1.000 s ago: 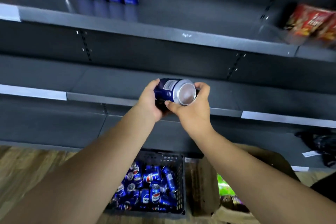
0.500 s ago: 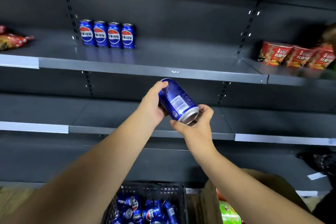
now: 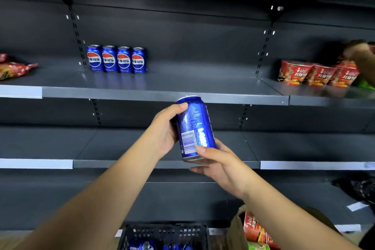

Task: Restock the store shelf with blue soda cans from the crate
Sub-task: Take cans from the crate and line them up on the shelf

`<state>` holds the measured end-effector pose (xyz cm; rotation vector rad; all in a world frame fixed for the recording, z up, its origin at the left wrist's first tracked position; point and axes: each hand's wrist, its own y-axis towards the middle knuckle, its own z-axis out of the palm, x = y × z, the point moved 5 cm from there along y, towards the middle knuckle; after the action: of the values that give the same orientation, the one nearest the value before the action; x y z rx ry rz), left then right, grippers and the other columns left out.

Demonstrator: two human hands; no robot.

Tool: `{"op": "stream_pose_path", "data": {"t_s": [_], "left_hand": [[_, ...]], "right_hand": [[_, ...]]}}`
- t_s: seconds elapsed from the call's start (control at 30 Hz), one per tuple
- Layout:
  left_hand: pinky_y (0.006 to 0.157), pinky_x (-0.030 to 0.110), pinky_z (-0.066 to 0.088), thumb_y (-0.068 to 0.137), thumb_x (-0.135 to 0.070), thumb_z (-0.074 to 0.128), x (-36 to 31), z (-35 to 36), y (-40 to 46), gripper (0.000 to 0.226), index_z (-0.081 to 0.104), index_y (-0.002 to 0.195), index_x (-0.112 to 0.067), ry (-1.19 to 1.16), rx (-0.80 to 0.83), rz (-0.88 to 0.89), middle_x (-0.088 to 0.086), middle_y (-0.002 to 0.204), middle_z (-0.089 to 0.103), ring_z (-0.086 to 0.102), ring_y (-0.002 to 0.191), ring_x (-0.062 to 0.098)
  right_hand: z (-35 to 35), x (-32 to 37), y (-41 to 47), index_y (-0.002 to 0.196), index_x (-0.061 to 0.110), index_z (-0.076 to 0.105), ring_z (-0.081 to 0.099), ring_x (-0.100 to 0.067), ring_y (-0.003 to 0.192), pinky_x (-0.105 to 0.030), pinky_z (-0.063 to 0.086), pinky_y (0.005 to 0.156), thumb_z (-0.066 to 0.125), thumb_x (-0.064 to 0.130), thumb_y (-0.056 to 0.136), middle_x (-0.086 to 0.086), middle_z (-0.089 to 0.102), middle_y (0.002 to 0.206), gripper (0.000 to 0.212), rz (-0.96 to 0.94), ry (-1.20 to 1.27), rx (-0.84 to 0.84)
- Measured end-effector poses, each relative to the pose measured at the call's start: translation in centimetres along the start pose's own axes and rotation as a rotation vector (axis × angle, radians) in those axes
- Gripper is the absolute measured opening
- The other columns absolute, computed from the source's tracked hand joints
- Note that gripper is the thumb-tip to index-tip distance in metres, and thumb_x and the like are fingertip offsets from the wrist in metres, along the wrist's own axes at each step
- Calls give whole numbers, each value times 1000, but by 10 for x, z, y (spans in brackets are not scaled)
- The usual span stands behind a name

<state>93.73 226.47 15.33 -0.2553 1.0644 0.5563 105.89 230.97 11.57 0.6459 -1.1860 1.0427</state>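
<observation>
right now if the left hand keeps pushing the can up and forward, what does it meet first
Probably the front edge of the shelf bearing four blue soda cans: the held can in the left hand tops out just below it, though depth is unclear.

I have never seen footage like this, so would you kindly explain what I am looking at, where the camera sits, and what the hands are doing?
There is no machine here: a person wears a wide-angle camera on the head, so you look forward and down along their own two bare arms. The left hand grips the side of a blue soda can, and the right hand holds its lower end; the can is roughly upright, barcode side facing us. Ahead is a dark store shelf carrying a row of four blue cans, a red snack bag at far left and red noodle cups at right. At the bottom edge is the black crate with more cans.
</observation>
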Motion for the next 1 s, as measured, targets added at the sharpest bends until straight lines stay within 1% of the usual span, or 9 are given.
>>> {"op": "stream_pose_path", "data": {"t_s": [0.13,0.23,0.37,0.47,0.57,0.7,0.8,0.9,1.0], "left_hand": [[76,36,52,67,-16,66,-10,10,-3,21,65,86,-8,18,55,21,5,78,68,66,70,18],[76,35,51,69,-23,57,-16,17,-9,17,72,68,-15,-23,96,29,3,73,69,67,67,16],[83,39,53,72,-38,63,-15,21,-10,40,63,101,-11,10,69,15,5,90,69,67,80,20],[67,34,58,66,-43,74,-14,23,-11,56,61,109,-9,22,-45,32,6,87,70,68,74,18],[56,29,56,55,-43,75,-18,26,-14,55,60,97,-12,14,-145,107,2,73,70,67,62,15],[54,27,55,58,-40,73,-23,30,-18,41,61,88,-15,45,-196,137,-1,65,69,66,56,12],[53,28,56,73,-35,74,-20,28,-20,26,62,85,-15,38,-251,76,-1,62,68,65,53,13],[51,30,55,75,-37,73,-21,21,-24,34,62,94,-11,33,-308,30,1,64,68,65,53,15],[56,33,54,63,-41,74,-25,20,-23,52,64,102,-8,-3,-263,-30,9,77,69,66,62,23]], "right_hand": [[4,3,1,126,-4,46,66,-30,90,-35,56,81,88,18,39,-17,68,101,100,0,151,35],[3,6,1,126,-8,44,68,-27,85,-38,55,86,79,14,45,-16,69,98,91,-54,187,-15],[5,13,0,112,3,54,69,-20,83,-34,55,87,79,14,46,-8,72,95,71,-128,91,-69],[8,13,0,107,12,57,67,-17,87,-32,52,90,80,16,46,-2,72,94,65,-172,8,-120],[13,13,0,111,15,57,65,-20,98,-34,49,95,81,27,42,-2,72,102,74,-207,-53,-170],[16,14,-4,111,17,55,67,-11,89,-21,52,80,79,15,50,2,72,98,65,-219,-89,-207],[20,13,-7,110,18,55,67,-15,95,-31,50,93,80,16,49,2,72,99,66,-166,-85,-177],[23,15,-11,112,15,53,66,-18,98,-33,48,97,79,14,51,1,72,101,66,-114,-50,-107],[24,19,-14,112,11,52,68,-17,90,-25,53,83,77,9,55,-2,71,101,63,-106,65,-35]]}}
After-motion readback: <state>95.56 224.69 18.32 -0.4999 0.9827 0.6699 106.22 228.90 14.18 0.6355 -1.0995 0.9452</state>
